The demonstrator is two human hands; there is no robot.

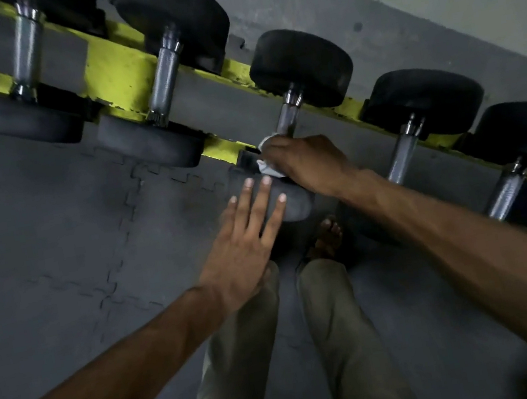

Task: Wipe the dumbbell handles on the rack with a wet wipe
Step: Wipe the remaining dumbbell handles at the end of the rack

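- While the wet wipe (266,166) sits wrapped round the middle dumbbell handle (289,117) on the yellow rack (117,70), my right grip (304,161) curls closed around both, low on the bar.
- My left grip (246,253) lies flat, fingers straight, on that dumbbell's near head (296,206).
- I judge the wiping is mid-row. Next I should slide the wipe up the bar, then move to the neighbouring handle (402,156).

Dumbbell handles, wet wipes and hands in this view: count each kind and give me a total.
Dumbbell handles: 5
Wet wipe: 1
Hands, left hand and right hand: 2
Total: 8
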